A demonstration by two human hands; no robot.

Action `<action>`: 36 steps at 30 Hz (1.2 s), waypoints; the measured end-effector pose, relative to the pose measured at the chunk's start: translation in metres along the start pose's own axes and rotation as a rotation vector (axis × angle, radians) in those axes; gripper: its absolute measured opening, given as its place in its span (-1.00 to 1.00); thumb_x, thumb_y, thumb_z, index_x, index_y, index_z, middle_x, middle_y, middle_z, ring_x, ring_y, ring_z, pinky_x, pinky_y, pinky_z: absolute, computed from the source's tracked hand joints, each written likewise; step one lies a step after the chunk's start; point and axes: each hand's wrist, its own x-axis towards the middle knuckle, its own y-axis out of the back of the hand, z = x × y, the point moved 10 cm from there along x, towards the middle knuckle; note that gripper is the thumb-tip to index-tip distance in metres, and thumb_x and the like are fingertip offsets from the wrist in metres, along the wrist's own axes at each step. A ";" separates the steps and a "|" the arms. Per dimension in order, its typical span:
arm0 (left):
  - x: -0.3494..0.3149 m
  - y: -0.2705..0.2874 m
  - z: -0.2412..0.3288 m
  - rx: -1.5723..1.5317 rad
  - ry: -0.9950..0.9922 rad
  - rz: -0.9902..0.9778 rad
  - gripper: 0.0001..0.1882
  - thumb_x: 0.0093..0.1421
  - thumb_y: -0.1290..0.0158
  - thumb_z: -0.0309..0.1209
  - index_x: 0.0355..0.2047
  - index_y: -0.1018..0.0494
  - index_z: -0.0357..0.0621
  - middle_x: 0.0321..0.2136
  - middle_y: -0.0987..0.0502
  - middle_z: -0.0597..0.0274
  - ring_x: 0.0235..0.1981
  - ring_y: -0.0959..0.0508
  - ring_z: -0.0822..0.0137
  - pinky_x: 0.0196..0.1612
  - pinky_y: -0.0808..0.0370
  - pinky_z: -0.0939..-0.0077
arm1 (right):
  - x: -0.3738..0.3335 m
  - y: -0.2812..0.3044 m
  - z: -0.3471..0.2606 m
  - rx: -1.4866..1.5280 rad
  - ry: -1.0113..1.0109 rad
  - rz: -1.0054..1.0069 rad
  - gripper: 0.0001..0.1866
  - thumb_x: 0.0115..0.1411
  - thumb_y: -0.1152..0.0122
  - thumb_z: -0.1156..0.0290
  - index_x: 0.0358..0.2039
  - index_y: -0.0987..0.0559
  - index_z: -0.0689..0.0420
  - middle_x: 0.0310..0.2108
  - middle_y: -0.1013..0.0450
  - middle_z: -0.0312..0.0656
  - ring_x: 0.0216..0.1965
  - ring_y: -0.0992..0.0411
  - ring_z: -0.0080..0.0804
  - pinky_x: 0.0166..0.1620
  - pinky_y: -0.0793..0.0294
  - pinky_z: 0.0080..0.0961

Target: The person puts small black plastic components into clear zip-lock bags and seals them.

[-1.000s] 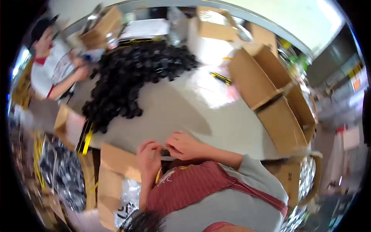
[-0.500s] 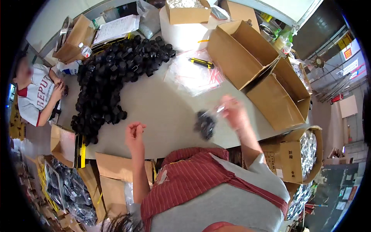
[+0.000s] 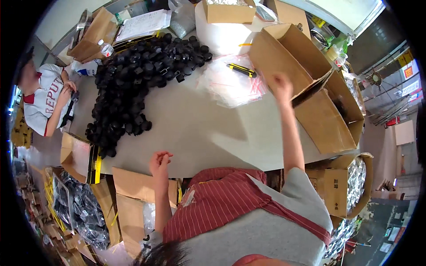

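The heap of small black plastic parts (image 3: 128,84) lies on the grey table (image 3: 186,119), and from this heap I tell the other places. The person's left hand (image 3: 160,164) is on the near side of the heap, a little to its right, over the near part of the table; its fingers are half bent and loosely apart. The right hand (image 3: 282,88) is stretched out well to the right of the heap, just in front of the wall of the farther open cardboard box (image 3: 276,60) in the view; its fingers look bent, but they are blurred, so I cannot tell whether they grip something or touch the box. The nearer open cardboard box (image 3: 326,128) stands also to the right of the heap, end to end with the farther one, and something dark shows inside it, too unclear to name. Between the heap and these boxes lie the flat clear plastic bags (image 3: 222,91) with red lines, and on them rests a black and yellow utility knife (image 3: 242,70). Behind the heap are a stack of white papers (image 3: 144,24) and, more to the left, a small clear bottle (image 3: 105,48). To the left of the heap is a co-worker (image 3: 46,99) in a white shirt, whose two hands are close together at a small dark thing (image 3: 74,95)
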 end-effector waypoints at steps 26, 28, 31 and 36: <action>0.024 -0.135 0.031 -0.280 0.044 -0.376 -0.44 0.34 -0.06 -0.21 0.26 -0.23 -0.15 0.04 -0.50 0.12 0.05 -0.49 0.30 0.08 -0.46 0.35 | -0.216 -0.158 -0.183 0.295 0.744 -0.741 -0.77 0.05 -0.25 0.47 -0.23 -0.57 0.16 -0.05 -0.48 -0.09 -0.01 -0.40 0.04 0.10 -0.29 -0.10; 0.030 -0.116 0.020 -0.571 0.160 -0.239 -0.53 0.44 0.13 -0.21 0.26 -0.24 -0.13 0.08 -0.48 0.11 0.02 -0.52 0.26 0.09 -0.47 0.28 | -0.228 -0.159 -0.197 0.382 0.794 -0.702 -0.72 0.07 -0.26 0.45 -0.16 -0.57 0.16 0.02 -0.45 -0.08 0.08 -0.37 0.03 0.17 -0.24 -0.06; 0.017 -0.093 0.026 -0.708 0.164 -0.194 -0.59 0.48 0.27 -0.28 0.25 -0.26 -0.13 0.10 -0.48 0.11 0.00 -0.55 0.22 0.08 -0.48 0.26 | -0.204 -0.178 -0.144 0.528 -0.037 -0.638 -0.66 0.14 -0.27 0.43 -0.06 -0.55 0.19 0.07 -0.42 -0.07 0.11 -0.39 -0.16 0.18 -0.30 -0.13; 0.007 -0.063 0.014 -0.833 0.149 -0.082 -0.60 0.47 0.27 -0.28 0.23 -0.27 -0.12 0.11 -0.47 0.11 0.02 -0.54 0.20 0.07 -0.50 0.24 | -0.277 -0.231 -0.117 0.837 -0.739 -1.455 -0.71 0.19 -0.28 0.43 -0.07 -0.55 0.19 -0.15 -0.52 -0.20 -0.14 -0.51 -0.39 -0.12 -0.54 -0.38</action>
